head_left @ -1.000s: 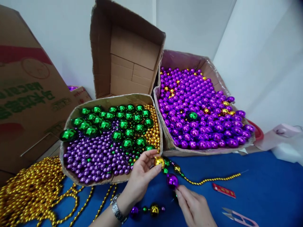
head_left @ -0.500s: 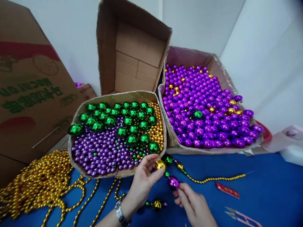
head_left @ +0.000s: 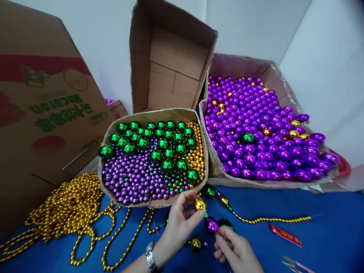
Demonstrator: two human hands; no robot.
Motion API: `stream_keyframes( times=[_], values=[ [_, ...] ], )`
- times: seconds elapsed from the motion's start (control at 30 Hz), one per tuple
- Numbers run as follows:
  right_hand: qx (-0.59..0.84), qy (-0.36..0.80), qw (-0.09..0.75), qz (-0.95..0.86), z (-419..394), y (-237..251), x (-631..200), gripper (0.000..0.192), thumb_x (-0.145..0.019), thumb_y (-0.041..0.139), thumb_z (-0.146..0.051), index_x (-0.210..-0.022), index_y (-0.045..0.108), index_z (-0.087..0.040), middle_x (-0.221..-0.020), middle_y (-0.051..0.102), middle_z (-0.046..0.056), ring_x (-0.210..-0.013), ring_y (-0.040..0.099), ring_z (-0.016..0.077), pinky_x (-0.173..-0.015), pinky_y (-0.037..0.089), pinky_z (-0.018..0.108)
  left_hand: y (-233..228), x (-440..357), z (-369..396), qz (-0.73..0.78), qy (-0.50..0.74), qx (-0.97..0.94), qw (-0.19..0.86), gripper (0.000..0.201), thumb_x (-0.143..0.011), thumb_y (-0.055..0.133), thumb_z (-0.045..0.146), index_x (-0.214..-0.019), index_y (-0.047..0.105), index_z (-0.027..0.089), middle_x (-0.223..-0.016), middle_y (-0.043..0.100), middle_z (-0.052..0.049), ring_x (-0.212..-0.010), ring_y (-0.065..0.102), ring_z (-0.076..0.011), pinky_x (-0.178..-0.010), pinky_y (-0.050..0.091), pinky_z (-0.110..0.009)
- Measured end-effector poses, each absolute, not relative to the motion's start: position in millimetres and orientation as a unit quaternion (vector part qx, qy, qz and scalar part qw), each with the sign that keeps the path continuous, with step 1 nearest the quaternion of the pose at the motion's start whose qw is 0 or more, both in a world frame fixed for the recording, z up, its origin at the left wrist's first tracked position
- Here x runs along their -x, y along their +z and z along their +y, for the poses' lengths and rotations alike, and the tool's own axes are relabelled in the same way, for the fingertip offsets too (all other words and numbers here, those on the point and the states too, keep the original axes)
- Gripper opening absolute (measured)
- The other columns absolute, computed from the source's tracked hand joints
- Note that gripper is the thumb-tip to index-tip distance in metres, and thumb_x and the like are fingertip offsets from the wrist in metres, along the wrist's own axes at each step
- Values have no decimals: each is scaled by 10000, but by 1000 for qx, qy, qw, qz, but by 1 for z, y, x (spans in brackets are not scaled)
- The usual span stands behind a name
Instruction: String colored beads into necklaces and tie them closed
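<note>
Hands shifted since a second ago: both sit lower and further right in view, and a green bead [head_left: 226, 223] now shows just beside the purple bead [head_left: 212, 225], where none showed before. Judged: the strand is growing by one bead.

Left hand [head_left: 180, 223], wristwatch [head_left: 150, 259] on the wrist, fingers closed in a pinch on a gold bead [head_left: 200, 204] of the strand. Right hand [head_left: 237, 252], fingertips closed on the strand at the purple bead. Strand lies on the blue bench [head_left: 327, 242], just in front of the boxes, trailing right as a thin gold chain [head_left: 273, 219].

Counts:
- bead boxes, two: mixed box [head_left: 153, 113], purple box [head_left: 256, 64]
- empty open carton [head_left: 173, 57], one
- large printed carton [head_left: 42, 113], one
- gold chain heap [head_left: 68, 204], one
- red packet [head_left: 286, 235], one
- snips [head_left: 295, 265], one, partly cut off
- loose beads: too many to count
</note>
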State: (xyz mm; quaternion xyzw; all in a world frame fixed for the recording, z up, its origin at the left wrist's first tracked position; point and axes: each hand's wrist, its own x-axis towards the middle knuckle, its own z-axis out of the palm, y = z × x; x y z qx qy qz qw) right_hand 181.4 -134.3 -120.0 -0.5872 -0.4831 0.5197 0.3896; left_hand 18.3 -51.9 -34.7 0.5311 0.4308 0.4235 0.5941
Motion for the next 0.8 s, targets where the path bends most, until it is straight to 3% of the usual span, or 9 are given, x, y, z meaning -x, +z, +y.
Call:
stream_keyframes(
  times=[0.23,0.4,0.53,0.6,0.73,0.8],
  values=[
    [546,579,402,-453,-133,-106,-187,455,-859,468,-587,-893,579,-148,-751,630,47,-631,640,149,-559,490,234,-19,7,-41,405,392,-590,578,371,-833,595,272,-1193,519,221,-1203,590,-90,-1082,565,-222,-888,486,-339],
    [544,575,417,-447,-133,-89,-191,369,-886,478,-519,-847,573,-164,-775,634,50,-656,627,152,-597,480,244,-19,44,-6,501,351,-691,384,261,-880,497,329,-1088,577,193,-1030,661,-63,-904,635,-204,-752,527,-321],
    [550,571,409,-452,-132,-87,-191,362,-890,470,-515,-856,568,-168,-783,637,55,-668,630,162,-603,480,253,-27,56,9,489,206,-832,162,226,-882,472,265,-1046,616,206,-983,673,-56,-911,607,-202,-789,487,-316],
    [556,565,404,-456,-132,-87,-191,361,-892,464,-513,-862,567,-168,-783,639,57,-674,634,166,-606,483,255,-30,52,11,473,118,-869,82,194,-877,465,218,-976,630,196,-893,670,-65,-869,580,-207,-726,475,-296],
    [567,550,399,-466,-133,-82,-191,363,-899,449,-507,-875,571,-166,-782,648,61,-674,641,170,-604,486,252,-31,41,13,468,49,-881,45,195,-846,449,118,-764,620,166,-712,626,-79,-775,533,-226,-614,437,-276],
    [576,537,394,-474,-134,-81,-191,368,-900,441,-511,-870,571,-168,-792,656,65,-670,646,170,-599,486,245,-29,38,14,471,59,-879,46,197,-845,443,112,-785,624,162,-734,631,-84,-788,539,-227,-639,443,-287]
  ],
)
